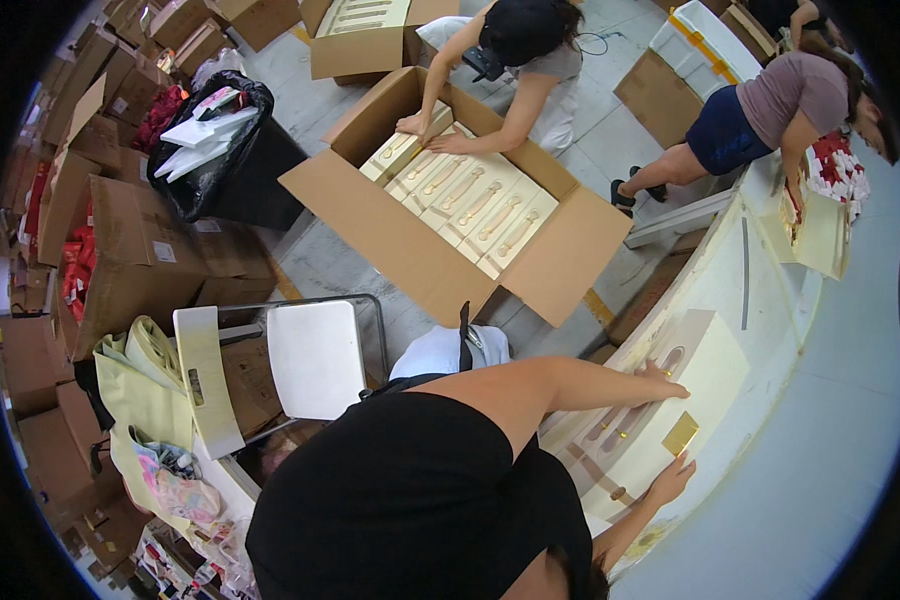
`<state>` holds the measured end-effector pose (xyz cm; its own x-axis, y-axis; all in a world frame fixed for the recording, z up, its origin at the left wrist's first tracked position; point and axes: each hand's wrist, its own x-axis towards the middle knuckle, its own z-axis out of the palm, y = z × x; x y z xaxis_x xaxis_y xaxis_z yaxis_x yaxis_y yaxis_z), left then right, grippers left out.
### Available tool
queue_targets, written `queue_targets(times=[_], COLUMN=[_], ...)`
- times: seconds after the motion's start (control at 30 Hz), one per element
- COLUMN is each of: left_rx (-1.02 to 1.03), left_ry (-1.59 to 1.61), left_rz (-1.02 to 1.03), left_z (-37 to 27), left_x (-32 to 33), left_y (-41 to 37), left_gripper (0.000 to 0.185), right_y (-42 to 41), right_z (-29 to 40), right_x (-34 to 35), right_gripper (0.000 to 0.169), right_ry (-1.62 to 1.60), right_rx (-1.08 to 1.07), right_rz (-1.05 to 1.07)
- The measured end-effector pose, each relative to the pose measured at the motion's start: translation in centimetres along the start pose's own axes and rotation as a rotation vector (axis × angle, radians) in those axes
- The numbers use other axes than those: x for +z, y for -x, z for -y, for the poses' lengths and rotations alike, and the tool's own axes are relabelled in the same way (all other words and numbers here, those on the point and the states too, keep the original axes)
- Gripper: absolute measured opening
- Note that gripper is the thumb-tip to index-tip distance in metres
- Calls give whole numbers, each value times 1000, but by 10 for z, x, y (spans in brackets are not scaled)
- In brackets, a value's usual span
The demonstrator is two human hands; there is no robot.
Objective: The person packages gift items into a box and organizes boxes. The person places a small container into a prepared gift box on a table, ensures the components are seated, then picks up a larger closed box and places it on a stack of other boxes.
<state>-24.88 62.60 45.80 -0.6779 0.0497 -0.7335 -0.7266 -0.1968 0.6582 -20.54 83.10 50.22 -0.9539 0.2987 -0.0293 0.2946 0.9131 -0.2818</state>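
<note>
A long cream gift box [709, 360] with oval clear windows lies on the white table in front of me. My left hand [658, 386] is spread over its windowed side and top edge, gripping it. Gold-coloured fittings show behind the windows. Near the box's near end, a shiny gold square [680, 433] lies against its top. My right hand [671, 480] is at that end, fingertips at the square's lower corner; whether they pinch it or only touch it is unclear. A brown round seal [618, 493] sits on the windowed side.
Behind me stand a white folding chair [315, 360] and a black-lined bin [270, 176]. A person [525, 75] handles cream boxes in a large open carton [390, 240]. Another person [787, 97] bends over the far end of the white table [765, 300]. Stacked cartons [142, 232] line one side.
</note>
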Motion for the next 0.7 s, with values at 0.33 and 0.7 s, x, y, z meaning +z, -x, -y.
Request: queue_targets(times=[0.33, 0.7], left_rx=[17, 308], left_ry=[264, 788], left_rz=[323, 451], left_z=[20, -2], left_x=[-52, -164], left_y=[39, 102], left_gripper=[109, 58], right_y=[24, 9], right_z=[23, 135], right_x=[-35, -49], right_gripper=[51, 87], right_ry=[-62, -1008], right_rx=[44, -430], right_rz=[258, 726])
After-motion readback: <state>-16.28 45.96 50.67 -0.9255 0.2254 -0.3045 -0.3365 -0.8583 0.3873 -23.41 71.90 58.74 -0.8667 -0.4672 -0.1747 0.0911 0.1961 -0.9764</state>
